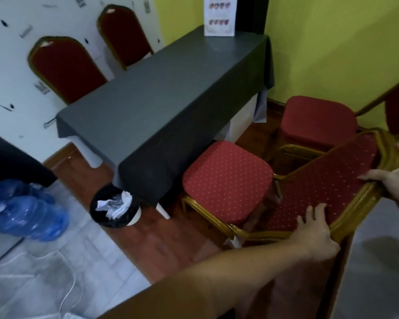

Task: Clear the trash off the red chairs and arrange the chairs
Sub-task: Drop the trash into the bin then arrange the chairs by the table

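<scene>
A red dotted chair with a gold frame stands at the near side of the table, its seat bare. My left hand grips the lower edge of its backrest. My right hand holds the backrest's top edge. A plain red chair stands beyond it by the yellow wall. Two more red chairs are on the far side of the table. A black bin near the table leg holds crumpled white paper.
A long table with a dark grey cloth fills the middle. Blue water bottles lie on the tiled floor at left. A white printed sign stands on the table's far end. A white cable runs over the floor.
</scene>
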